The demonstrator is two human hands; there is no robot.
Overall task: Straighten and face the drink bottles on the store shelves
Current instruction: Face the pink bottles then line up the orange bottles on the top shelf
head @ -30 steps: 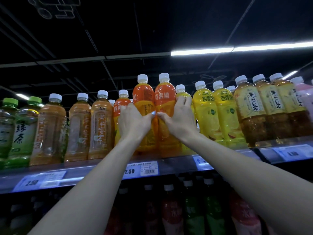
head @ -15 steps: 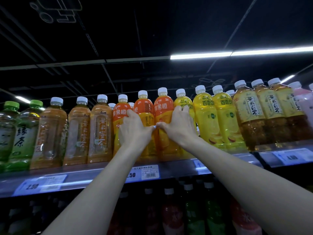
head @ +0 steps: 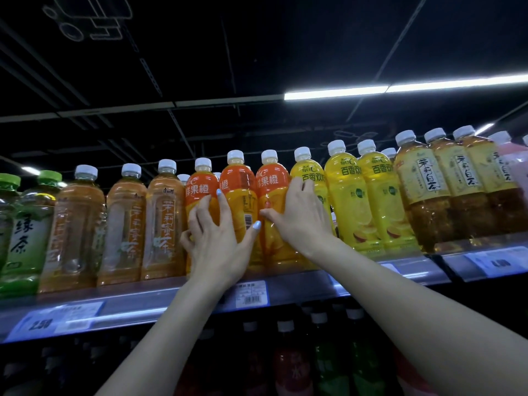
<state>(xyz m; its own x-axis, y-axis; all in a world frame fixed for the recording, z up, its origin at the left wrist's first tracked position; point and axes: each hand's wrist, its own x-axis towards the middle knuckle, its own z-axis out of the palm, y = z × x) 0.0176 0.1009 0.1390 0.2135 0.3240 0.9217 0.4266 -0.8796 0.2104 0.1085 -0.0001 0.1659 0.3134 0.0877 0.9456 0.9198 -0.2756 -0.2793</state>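
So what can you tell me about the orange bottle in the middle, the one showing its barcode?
The middle orange juice bottle is clear plastic with a white screw cap, an orange label band on top and yellow-orange wrap below. It stands upright on the shelf edge, squeezed between two matching orange bottles. It is turned the wrong way: the barcode shows and only the end of the name. The left hand wraps around its lower body, thumb on its right side. The right hand holds the next bottle over.

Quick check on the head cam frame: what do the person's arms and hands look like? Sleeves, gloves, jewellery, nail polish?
Both forearms are bare to the bottom edge of the frame: no sleeves, gloves, watch or bracelets in view. The left hand has light blue polished nails, clearest on the thumb and one fingertip. The right hand shows no rings; its nails are mostly turned away, so polish there cannot be told.
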